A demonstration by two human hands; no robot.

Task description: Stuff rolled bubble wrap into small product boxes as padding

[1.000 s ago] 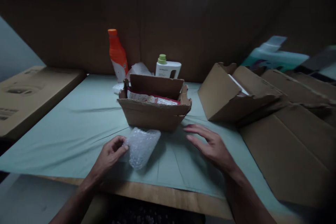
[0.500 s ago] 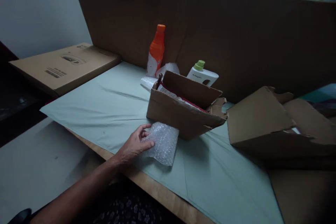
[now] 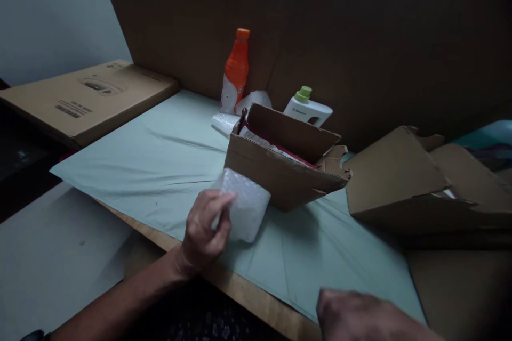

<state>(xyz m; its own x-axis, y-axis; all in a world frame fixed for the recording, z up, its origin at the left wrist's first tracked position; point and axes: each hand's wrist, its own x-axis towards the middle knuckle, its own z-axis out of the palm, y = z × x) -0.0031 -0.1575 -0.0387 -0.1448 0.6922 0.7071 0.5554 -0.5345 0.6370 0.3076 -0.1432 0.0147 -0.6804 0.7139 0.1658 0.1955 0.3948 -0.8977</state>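
Bubble wrap (image 3: pixel 245 206), 1 piece, is grasped in the left hand (image 3: pixel 204 229), lifted just in front of 1 open cardboard box (image 3: pixel 280 170) on the tabletop (image 3: pixel 160 165). Behind the box stand 2 bottles: 1 orange bottle (image 3: pixel 235 70) and 1 white bottle (image 3: pixel 307 109). The right hand (image 3: pixel 360 314) hangs low and blurred; whether its grip is released or clenched, I cannot tell.

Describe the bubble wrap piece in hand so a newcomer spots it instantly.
Find the open brown cardboard box on the pale green cloth. Just before its near wall, the left hand grips a clear bubble wrap piece, the only one held off the cloth.
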